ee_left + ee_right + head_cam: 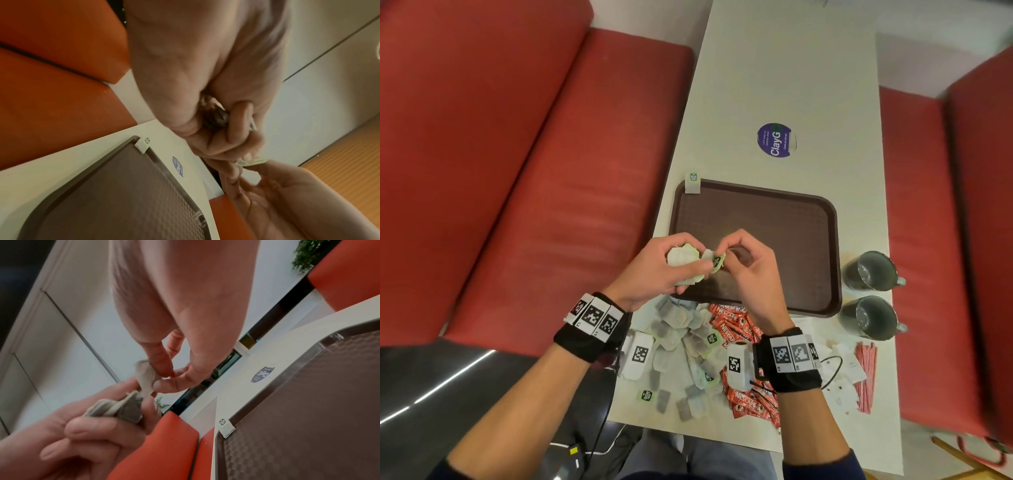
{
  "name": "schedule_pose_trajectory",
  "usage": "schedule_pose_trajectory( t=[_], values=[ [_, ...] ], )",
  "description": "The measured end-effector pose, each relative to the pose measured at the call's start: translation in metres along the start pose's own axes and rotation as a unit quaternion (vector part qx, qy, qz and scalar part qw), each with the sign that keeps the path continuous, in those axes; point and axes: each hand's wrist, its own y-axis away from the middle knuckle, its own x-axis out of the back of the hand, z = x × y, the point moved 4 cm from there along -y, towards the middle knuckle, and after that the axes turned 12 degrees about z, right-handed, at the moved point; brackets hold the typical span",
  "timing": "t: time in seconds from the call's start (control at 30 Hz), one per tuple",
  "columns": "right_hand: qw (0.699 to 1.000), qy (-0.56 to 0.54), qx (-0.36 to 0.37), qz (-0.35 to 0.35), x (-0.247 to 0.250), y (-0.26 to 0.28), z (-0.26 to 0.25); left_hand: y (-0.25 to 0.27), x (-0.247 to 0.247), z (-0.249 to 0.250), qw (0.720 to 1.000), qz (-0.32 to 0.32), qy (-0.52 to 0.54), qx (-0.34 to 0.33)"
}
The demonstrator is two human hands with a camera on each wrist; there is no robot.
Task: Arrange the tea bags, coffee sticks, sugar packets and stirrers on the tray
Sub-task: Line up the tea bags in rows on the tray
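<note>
Between my fingertips: my right hand point(744, 274) pinches one tea bag point(714, 262).
Left hand point(654, 270): I grip a bundle of tea bags point(681, 257).
Beneath both: tray point(808, 240).

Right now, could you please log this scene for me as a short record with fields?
left hand: grips a bunch of tea bags
right hand: pinches one tea bag beside the bunch
tray: brown, one tea bag on far left corner
tea bag pile: loose on table, near the person
coffee sticks: red, beside the pile
stirrers: red, at right
mugs: two, right of tray
</note>
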Motion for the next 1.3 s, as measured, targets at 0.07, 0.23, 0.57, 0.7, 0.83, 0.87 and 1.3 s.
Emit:
schedule_pose_trajectory(
  t=[0.07,0.23,0.57,0.7,0.83,0.87,1.3],
  values=[
    [0.998,-0.036,-0.040,0.014,0.000,0.000,0.000,-0.005,-0.001,0.005,0.999,0.027,-0.015,-0.018],
    [0.991,-0.067,-0.106,0.041,-0.001,-0.002,0.003,-0.021,0.002,0.012,0.989,0.085,-0.082,-0.095],
    [0.974,0.219,-0.011,0.058,0.001,-0.121,0.040,-0.074,0.034,-0.025,0.969,0.177,-0.164,-0.046],
    [0.947,0.317,0.041,0.009,-0.013,-0.180,0.048,-0.094,0.050,-0.019,0.967,0.143,-0.205,-0.046],
    [0.931,0.364,0.036,-0.014,-0.031,-0.225,0.063,-0.112,0.063,-0.013,0.964,0.149,-0.211,-0.057],
    [0.924,0.380,0.034,-0.024,-0.037,-0.232,0.065,-0.115,0.063,-0.013,0.965,0.155,-0.206,-0.055],
    [0.867,0.491,0.070,-0.045,-0.076,-0.260,0.082,-0.149,0.042,-0.014,0.994,0.107,-0.038,0.005]
  ],
)
